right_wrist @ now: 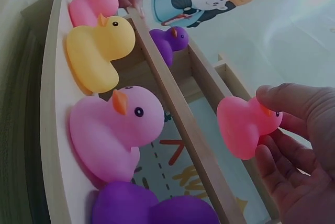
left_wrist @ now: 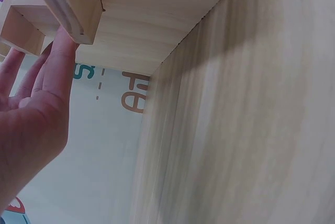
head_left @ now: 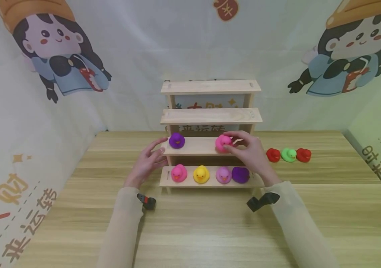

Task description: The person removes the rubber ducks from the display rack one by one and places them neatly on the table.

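Observation:
A bright pink rubber duck (head_left: 222,144) is pinched between the thumb and fingers of my right hand (head_left: 251,152), over the right part of the second shelf from the bottom. A purple duck (head_left: 177,141) sits at that shelf's left end. My left hand (head_left: 146,162) touches the left side of the wooden stand (head_left: 197,149), its fingers fairly straight in the left wrist view. Along the bottom shelf stand a pink duck (head_left: 178,173), a yellow duck (head_left: 201,174), a light purple duck (head_left: 223,175) and a dark purple duck (head_left: 240,175).
Right of the stand, a red duck (head_left: 273,155), a green duck (head_left: 289,155) and another red duck (head_left: 303,155) sit in a row on the wooden table (head_left: 197,230). Two upper shelves (head_left: 210,116) rise behind, before a printed cloth backdrop (head_left: 136,56).

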`<state>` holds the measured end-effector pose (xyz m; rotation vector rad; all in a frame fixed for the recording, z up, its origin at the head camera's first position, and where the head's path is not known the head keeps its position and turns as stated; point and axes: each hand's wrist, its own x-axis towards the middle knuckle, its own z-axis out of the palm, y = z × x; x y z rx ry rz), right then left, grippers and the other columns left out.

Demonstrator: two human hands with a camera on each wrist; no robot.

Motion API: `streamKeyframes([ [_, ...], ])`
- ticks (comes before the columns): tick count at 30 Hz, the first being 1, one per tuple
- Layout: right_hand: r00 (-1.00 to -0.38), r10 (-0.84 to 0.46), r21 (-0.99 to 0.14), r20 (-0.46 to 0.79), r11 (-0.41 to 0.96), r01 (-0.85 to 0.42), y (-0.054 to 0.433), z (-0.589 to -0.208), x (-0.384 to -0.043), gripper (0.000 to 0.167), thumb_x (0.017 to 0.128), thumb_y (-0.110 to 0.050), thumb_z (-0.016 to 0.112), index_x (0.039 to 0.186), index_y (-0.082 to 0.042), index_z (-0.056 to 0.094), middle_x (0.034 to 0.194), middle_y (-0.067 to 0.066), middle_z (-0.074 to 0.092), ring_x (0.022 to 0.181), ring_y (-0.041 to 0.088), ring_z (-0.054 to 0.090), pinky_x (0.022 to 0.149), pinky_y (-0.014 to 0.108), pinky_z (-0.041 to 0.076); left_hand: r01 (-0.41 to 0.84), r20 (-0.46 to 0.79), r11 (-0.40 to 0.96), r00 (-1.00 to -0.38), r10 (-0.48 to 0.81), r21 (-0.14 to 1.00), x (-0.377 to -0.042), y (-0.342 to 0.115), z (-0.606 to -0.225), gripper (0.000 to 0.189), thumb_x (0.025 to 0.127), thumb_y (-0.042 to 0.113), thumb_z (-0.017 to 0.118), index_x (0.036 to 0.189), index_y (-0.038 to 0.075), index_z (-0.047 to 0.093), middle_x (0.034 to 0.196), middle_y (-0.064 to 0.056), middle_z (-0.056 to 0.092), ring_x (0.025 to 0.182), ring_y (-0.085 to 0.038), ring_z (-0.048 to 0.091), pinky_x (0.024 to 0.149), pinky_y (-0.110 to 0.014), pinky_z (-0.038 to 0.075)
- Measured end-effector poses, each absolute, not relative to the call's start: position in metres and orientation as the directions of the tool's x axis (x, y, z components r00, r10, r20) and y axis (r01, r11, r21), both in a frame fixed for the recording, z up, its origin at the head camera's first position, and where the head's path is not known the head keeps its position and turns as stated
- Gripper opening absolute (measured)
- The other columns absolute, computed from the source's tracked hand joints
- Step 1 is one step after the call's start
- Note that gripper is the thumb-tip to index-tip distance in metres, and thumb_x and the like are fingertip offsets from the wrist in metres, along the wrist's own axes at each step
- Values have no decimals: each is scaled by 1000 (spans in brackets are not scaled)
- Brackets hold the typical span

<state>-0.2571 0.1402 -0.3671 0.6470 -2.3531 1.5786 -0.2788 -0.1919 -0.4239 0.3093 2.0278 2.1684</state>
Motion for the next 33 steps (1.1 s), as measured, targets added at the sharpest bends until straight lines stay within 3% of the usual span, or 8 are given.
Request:
streamKeyframes([
  [9, -874, -217, -804, 435, 343, -486, 157, -367, -252, 36, 86, -5, 73, 120, 0, 64, 109, 13, 64, 99, 21, 55, 80, 23, 52, 27, 45, -75, -966, 253, 997, -279, -192, -424, 50, 102, 19, 49, 150, 11, 35, 146, -26, 36, 121, -46, 49, 94, -41, 51],
  [14, -855, -216, -784, 472, 340, -519, 167, -369, -251, 34, 85, -1, 73, 118, 2, 65, 105, 15, 65, 95, 19, 56, 78, 24, 54, 20, 39, -79, -967, 251, 997, -280, -192, -425, 50, 103, 18, 49, 150, 10, 35, 146, -26, 35, 121, -46, 49, 94, -42, 51],
  [27, -843, -185, -736, 505, 417, -533, 198, -375, -249, 38, 81, 2, 76, 118, 5, 65, 104, 18, 66, 89, 12, 56, 72, 13, 51, 26, 44, -73, -965, 257, 997, -280, -193, -426, 51, 102, 21, 50, 150, 11, 34, 146, -27, 36, 121, -45, 49, 95, -41, 50],
  [33, -869, -163, -748, 468, 451, -487, 211, -369, -244, 38, 83, -4, 76, 120, 0, 66, 103, 15, 65, 84, 9, 57, 68, 13, 51, 44, 59, -65, -965, 254, 997, -281, -194, -427, 51, 101, 24, 52, 149, 13, 37, 146, -28, 35, 119, -44, 51, 94, -41, 51],
])
